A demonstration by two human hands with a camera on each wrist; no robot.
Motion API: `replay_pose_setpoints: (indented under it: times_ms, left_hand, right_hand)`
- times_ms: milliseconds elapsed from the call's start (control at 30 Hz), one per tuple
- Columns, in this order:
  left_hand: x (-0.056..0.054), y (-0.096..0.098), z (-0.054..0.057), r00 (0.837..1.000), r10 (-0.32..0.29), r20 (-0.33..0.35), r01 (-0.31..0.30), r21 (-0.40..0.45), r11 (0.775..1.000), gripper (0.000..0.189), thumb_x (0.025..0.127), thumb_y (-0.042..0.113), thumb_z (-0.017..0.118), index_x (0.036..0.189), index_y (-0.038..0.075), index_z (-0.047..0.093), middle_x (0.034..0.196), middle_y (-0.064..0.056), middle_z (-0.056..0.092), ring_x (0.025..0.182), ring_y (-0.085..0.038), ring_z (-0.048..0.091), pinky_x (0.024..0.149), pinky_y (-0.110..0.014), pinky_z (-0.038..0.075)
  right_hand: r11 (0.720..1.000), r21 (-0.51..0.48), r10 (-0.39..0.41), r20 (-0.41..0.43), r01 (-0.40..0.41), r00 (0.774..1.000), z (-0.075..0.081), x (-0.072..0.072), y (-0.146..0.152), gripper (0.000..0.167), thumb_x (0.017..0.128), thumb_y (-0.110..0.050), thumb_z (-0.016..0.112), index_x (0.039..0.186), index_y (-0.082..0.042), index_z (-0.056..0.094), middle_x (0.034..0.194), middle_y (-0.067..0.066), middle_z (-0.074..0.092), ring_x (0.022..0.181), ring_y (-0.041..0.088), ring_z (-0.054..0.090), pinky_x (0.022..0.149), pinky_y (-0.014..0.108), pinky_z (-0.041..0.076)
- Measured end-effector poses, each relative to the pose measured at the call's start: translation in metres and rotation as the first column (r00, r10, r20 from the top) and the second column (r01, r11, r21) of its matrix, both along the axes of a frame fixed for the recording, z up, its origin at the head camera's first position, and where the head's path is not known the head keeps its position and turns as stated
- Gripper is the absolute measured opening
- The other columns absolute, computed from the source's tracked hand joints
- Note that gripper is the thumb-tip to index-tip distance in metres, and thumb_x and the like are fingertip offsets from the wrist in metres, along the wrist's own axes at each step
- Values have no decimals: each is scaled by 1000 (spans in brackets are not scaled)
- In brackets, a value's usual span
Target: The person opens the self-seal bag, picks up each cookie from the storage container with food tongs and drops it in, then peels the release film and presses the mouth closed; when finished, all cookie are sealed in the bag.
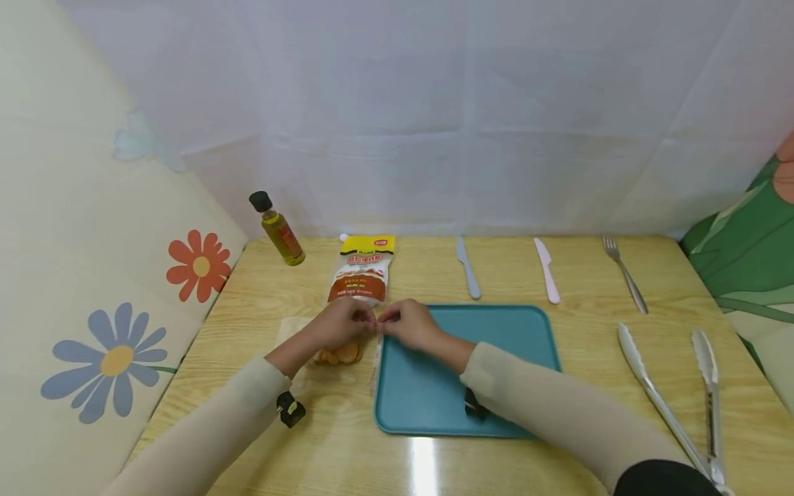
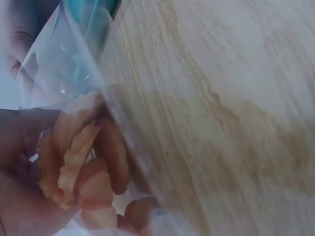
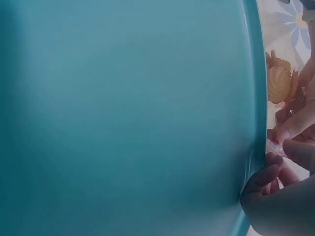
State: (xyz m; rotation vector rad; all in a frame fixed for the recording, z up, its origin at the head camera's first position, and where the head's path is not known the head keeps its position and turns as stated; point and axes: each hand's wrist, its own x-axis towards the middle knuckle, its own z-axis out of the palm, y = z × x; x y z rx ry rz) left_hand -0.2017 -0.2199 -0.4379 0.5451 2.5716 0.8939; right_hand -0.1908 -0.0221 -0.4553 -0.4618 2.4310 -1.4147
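Note:
A clear plastic bag [image 2: 54, 64] holding several golden ridged cookies [image 1: 340, 354] lies left of the teal tray [image 1: 434, 406]. My left hand [image 1: 343, 322] pinches the bag's edge between thumb and fingers, above the cookies. Close beside it, my right hand [image 1: 412, 325] pinches the same edge over the tray's left rim, fingertips nearly meeting the left ones. Swirled ridges show on one cookie [image 3: 279, 84] in the right wrist view. Part of the bag and some cookies are hidden behind the left hand.
Behind the hands lies a yellow, white and brown food packet [image 1: 362, 269], with an oil bottle [image 1: 282, 234] to its left. Along the back are a blue knife [image 1: 468, 269], a pink knife [image 1: 547, 271] and a fork [image 1: 625, 275]. Metal tongs [image 1: 660, 399] lie spread at right.

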Motion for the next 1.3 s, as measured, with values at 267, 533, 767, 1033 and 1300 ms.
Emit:
replay_pose_setpoints:
  times_ms: [267,533,767,1033,1300]
  left_hand:
    - [-3,-9,-1,994,-16,106,1,139,990,10,100,0,63,97,0,73,94,-7,72,85,-15,61,79,-30,54]
    - [-3,-13,1,987,-15,161,-17,196,981,13,102,2,60,101,-4,72,97,-11,71,87,-17,59,81,-30,52]
    - [-3,-16,-1,978,1,208,-50,230,972,14,102,4,61,103,-5,72,99,-13,72,88,-17,59,80,-27,52]
    - [-3,-20,-4,969,0,246,-69,272,960,14,101,1,61,104,-8,71,96,-10,71,86,-16,59,76,-24,53]
    - [-3,-21,0,965,5,261,-78,269,960,18,102,4,60,106,-9,73,95,-8,73,85,-16,61,75,-24,54]
  right_hand:
    - [999,-3,-54,-62,54,997,-1,-2,-6,6,93,-9,77,89,-6,78,84,3,74,74,8,59,66,21,49]
    - [997,-15,-73,-155,71,985,-2,1,-11,13,89,-4,79,84,-9,68,74,0,64,67,7,54,59,18,44]
    - [997,-51,-67,-154,60,986,-5,3,-14,7,90,-4,78,85,-5,72,78,3,70,69,5,56,60,16,46]
    - [998,-41,-45,-147,39,988,-7,6,-16,4,91,-8,79,92,-4,80,85,5,76,73,5,63,64,16,52]
    - [999,-36,-41,-141,36,989,-5,8,-20,5,90,-7,81,91,-3,79,83,4,75,70,4,60,61,16,51]
